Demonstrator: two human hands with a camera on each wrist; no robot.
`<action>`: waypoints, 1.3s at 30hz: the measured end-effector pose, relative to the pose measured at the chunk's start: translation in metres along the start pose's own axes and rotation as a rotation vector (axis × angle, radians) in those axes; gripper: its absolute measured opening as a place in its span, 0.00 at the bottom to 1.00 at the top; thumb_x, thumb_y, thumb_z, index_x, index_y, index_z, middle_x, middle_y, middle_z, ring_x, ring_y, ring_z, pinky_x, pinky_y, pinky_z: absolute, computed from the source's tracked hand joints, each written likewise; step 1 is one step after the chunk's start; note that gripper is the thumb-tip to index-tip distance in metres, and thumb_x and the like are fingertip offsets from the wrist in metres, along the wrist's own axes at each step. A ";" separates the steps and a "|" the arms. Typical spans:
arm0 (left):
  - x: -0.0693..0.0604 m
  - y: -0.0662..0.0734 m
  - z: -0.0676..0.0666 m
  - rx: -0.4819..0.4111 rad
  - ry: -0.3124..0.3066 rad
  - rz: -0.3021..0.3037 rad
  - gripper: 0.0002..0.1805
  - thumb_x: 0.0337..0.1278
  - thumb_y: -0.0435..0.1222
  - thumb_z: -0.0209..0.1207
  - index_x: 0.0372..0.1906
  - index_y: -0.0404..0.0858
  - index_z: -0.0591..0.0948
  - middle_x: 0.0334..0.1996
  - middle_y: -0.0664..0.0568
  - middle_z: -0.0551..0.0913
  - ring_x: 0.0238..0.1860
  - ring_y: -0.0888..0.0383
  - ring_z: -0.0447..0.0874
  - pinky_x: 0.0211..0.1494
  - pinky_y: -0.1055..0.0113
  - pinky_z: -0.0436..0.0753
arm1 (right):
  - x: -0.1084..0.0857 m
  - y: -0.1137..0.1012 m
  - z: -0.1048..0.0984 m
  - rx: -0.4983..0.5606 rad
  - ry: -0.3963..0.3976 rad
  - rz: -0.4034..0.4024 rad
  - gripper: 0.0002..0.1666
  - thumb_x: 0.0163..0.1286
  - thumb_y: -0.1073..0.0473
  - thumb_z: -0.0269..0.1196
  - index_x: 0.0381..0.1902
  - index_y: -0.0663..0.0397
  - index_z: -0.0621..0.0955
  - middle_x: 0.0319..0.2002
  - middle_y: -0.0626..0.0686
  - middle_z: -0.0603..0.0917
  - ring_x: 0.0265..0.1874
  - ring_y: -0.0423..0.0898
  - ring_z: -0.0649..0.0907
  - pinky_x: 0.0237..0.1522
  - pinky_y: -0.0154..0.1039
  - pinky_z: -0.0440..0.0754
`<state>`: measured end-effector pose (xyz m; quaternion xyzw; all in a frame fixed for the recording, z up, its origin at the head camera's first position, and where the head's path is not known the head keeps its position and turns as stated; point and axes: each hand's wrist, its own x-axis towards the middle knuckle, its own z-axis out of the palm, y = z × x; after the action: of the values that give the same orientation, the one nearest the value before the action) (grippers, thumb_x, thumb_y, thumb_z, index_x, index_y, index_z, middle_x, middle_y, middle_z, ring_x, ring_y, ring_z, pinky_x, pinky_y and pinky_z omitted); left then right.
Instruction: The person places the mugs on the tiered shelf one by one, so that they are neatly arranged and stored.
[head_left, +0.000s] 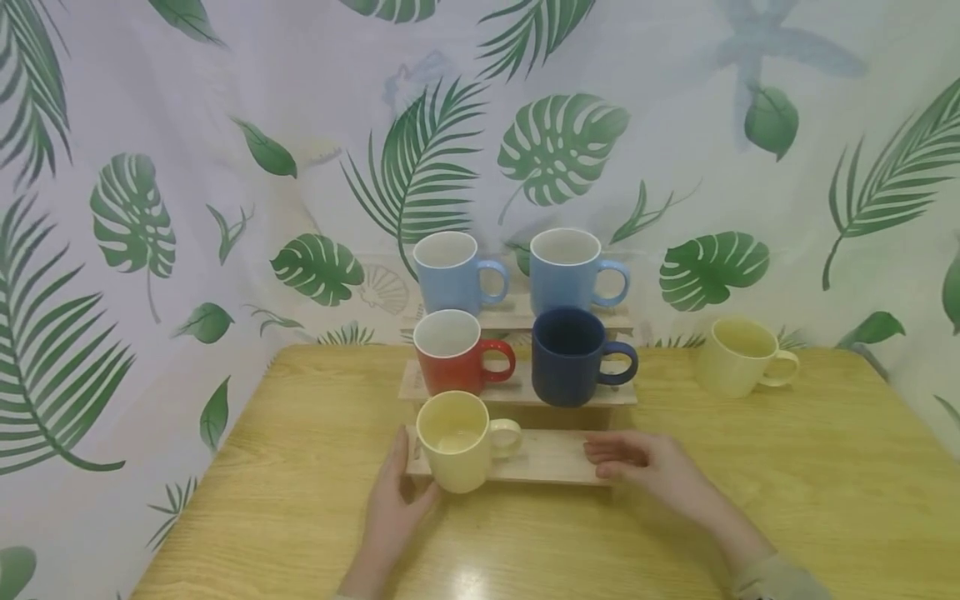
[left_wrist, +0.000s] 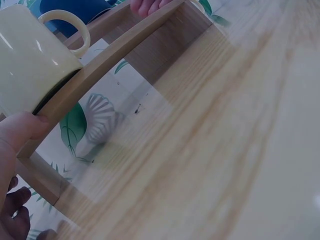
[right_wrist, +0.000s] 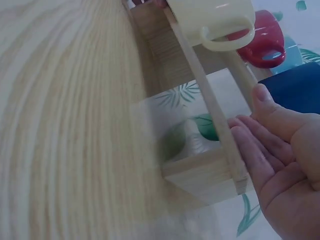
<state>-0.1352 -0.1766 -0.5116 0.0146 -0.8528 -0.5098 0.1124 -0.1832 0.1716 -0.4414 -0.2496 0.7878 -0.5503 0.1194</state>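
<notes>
A stepped wooden rack carries mugs on its tiers. On the left of the lowest step stands a pale yellow mug, handle to the right. My left hand grips the left end of that step, thumb at the front edge near the mug's base, fingers round the side. In the left wrist view, its thumb lies at the board beside the mug. My right hand touches the right end of the same step with its fingers fairly straight and no mug held.
A red mug and a dark blue mug occupy the middle tier. Two light blue mugs, one left and one right, stand on top. Another yellow mug is on the wooden table, by the leaf-print cloth.
</notes>
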 end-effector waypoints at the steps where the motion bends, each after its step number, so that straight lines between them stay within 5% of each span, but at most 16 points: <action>1: -0.001 0.000 0.000 0.003 -0.001 -0.003 0.53 0.49 0.46 0.69 0.75 0.39 0.51 0.74 0.47 0.52 0.72 0.46 0.49 0.72 0.48 0.53 | -0.001 0.002 0.000 0.001 0.006 0.006 0.25 0.64 0.60 0.65 0.56 0.69 0.77 0.49 0.61 0.83 0.47 0.47 0.84 0.46 0.34 0.82; 9: -0.003 0.001 -0.001 -0.009 -0.004 -0.013 0.53 0.49 0.48 0.69 0.75 0.39 0.52 0.74 0.47 0.52 0.73 0.46 0.49 0.72 0.48 0.53 | 0.001 0.012 0.003 -0.037 0.056 0.030 0.24 0.62 0.59 0.66 0.55 0.64 0.79 0.47 0.56 0.85 0.44 0.43 0.85 0.45 0.35 0.83; 20: -0.003 0.002 -0.002 -0.010 -0.010 -0.028 0.53 0.49 0.49 0.69 0.75 0.42 0.51 0.74 0.48 0.51 0.73 0.47 0.49 0.72 0.48 0.53 | -0.008 0.003 -0.009 -0.071 0.038 -0.054 0.21 0.65 0.60 0.64 0.54 0.65 0.79 0.47 0.58 0.85 0.43 0.43 0.85 0.44 0.34 0.83; 23: -0.002 0.003 -0.002 -0.009 -0.006 -0.023 0.53 0.49 0.48 0.69 0.75 0.41 0.52 0.74 0.48 0.52 0.73 0.46 0.49 0.72 0.48 0.52 | -0.013 0.001 -0.021 -0.182 0.148 -0.093 0.17 0.64 0.62 0.64 0.51 0.61 0.82 0.44 0.54 0.86 0.40 0.39 0.85 0.41 0.31 0.83; 27: -0.002 0.003 -0.003 -0.009 -0.003 -0.016 0.53 0.49 0.48 0.69 0.75 0.41 0.52 0.74 0.47 0.51 0.73 0.47 0.49 0.72 0.48 0.52 | -0.019 0.003 -0.044 -0.424 0.396 -0.146 0.17 0.61 0.63 0.67 0.49 0.55 0.83 0.41 0.51 0.87 0.38 0.29 0.82 0.39 0.22 0.78; 29: -0.002 0.002 -0.003 -0.012 -0.001 -0.011 0.53 0.49 0.49 0.69 0.75 0.41 0.52 0.74 0.47 0.52 0.73 0.46 0.49 0.72 0.47 0.52 | -0.021 0.008 -0.059 -0.520 0.499 -0.135 0.21 0.60 0.61 0.69 0.53 0.53 0.82 0.44 0.52 0.86 0.41 0.27 0.79 0.43 0.30 0.80; 32: -0.002 0.002 -0.003 -0.011 0.001 -0.006 0.53 0.48 0.50 0.69 0.75 0.41 0.52 0.74 0.48 0.52 0.73 0.47 0.49 0.72 0.47 0.52 | -0.022 0.016 -0.081 -0.570 0.582 -0.090 0.33 0.60 0.58 0.69 0.63 0.52 0.74 0.55 0.59 0.80 0.55 0.42 0.77 0.54 0.51 0.75; 34: -0.001 0.002 -0.003 -0.006 0.001 -0.004 0.53 0.49 0.49 0.68 0.75 0.40 0.52 0.74 0.48 0.52 0.73 0.46 0.49 0.72 0.47 0.53 | -0.023 0.021 -0.094 -0.582 0.609 -0.054 0.42 0.60 0.56 0.69 0.70 0.53 0.66 0.62 0.65 0.73 0.61 0.58 0.71 0.53 0.67 0.67; 36: -0.001 0.002 -0.002 -0.005 -0.001 -0.004 0.53 0.49 0.49 0.69 0.75 0.40 0.52 0.74 0.48 0.52 0.73 0.46 0.49 0.72 0.47 0.53 | -0.023 0.026 -0.107 -0.572 0.615 -0.029 0.48 0.61 0.56 0.69 0.73 0.57 0.58 0.66 0.70 0.64 0.62 0.72 0.63 0.56 0.72 0.61; 39: -0.001 0.002 -0.002 -0.013 -0.005 -0.008 0.52 0.49 0.47 0.69 0.75 0.41 0.52 0.74 0.49 0.52 0.72 0.46 0.49 0.72 0.47 0.53 | -0.020 0.033 -0.124 -0.573 0.617 0.003 0.54 0.61 0.54 0.69 0.75 0.61 0.49 0.68 0.74 0.56 0.64 0.75 0.57 0.59 0.73 0.55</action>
<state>-0.1331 -0.1775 -0.5092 0.0159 -0.8498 -0.5157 0.1084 -0.2327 0.2912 -0.4283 -0.0948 0.9082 -0.3578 -0.1956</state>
